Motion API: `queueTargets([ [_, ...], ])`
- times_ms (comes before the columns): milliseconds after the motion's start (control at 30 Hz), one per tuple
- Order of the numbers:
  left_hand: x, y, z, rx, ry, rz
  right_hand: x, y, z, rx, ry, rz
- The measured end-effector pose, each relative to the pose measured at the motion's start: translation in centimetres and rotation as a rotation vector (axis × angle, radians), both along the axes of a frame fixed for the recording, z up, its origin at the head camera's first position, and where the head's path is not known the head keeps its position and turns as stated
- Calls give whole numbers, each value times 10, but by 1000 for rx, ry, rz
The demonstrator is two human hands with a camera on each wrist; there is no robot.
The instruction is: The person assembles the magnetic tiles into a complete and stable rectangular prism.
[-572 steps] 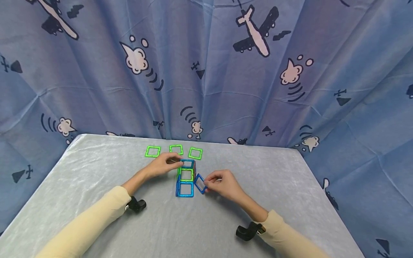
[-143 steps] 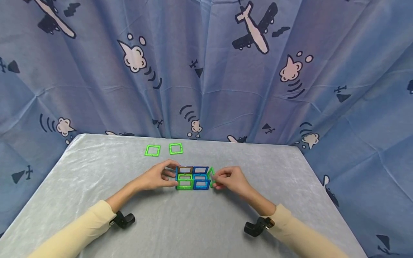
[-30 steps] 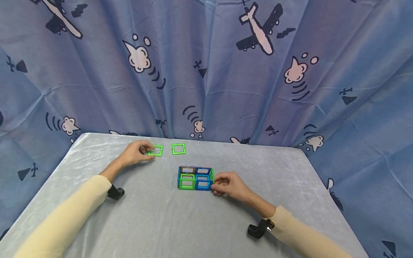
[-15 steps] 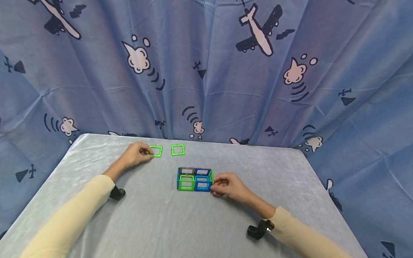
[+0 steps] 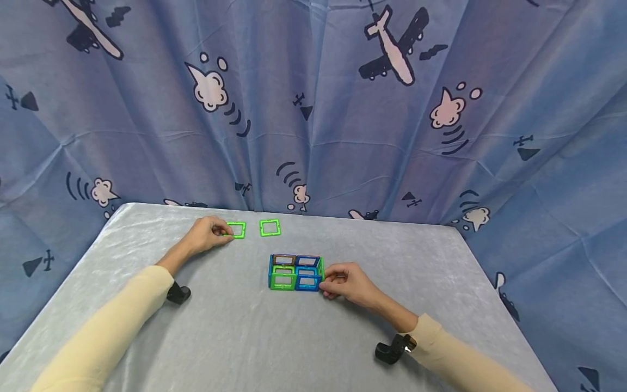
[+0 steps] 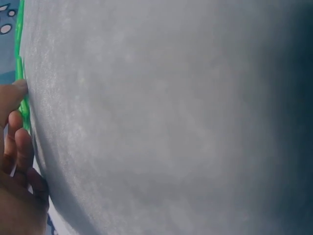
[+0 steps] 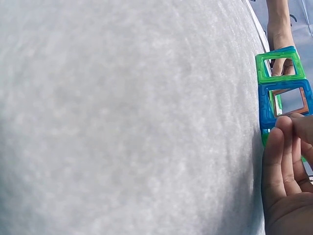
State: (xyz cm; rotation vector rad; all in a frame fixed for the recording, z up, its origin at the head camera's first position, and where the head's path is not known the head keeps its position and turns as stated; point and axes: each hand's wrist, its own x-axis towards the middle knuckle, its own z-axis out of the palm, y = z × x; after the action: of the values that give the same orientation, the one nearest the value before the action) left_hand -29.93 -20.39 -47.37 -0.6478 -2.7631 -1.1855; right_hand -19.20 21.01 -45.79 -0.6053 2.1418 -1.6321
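Observation:
My left hand (image 5: 207, 235) pinches the left edge of a green square magnetic tile (image 5: 243, 231) at the back left of the table. In the left wrist view this tile (image 6: 19, 67) appears edge-on beside the thumb. A second green tile (image 5: 270, 234) lies flat just to its right. In the middle stands a low open-topped box of magnetic tiles (image 5: 296, 281), green and blue in front, brown and blue behind. My right hand (image 5: 350, 284) holds the box's right end, thumb at the front blue corner. The right wrist view shows the fingertips against the blue tile (image 7: 264, 105).
A grey-white cloth covers the table (image 5: 274, 343). Behind it hangs a blue curtain (image 5: 333, 163) with airplane prints. Black wrist cameras are strapped under both cuffs, the left one (image 5: 178, 294) and the right one (image 5: 392, 351).
Earlier the tiles formed a narrow row; now they form a two-wide box with a green right end. One loose green tile joined it. My left hand left the box for the left loose tile.

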Motion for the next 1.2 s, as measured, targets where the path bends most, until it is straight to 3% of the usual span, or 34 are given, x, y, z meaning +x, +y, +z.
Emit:
queueTargets([
  [233,-1,0,1,-1,8,-2,0,0,0,10,-1,1],
  [533,4,2,12,5,33,-24,-1,0,-1,14,1,-5],
  [1200,46,36,36,37,100,-179,0,0,-3,17,4,-25],
])
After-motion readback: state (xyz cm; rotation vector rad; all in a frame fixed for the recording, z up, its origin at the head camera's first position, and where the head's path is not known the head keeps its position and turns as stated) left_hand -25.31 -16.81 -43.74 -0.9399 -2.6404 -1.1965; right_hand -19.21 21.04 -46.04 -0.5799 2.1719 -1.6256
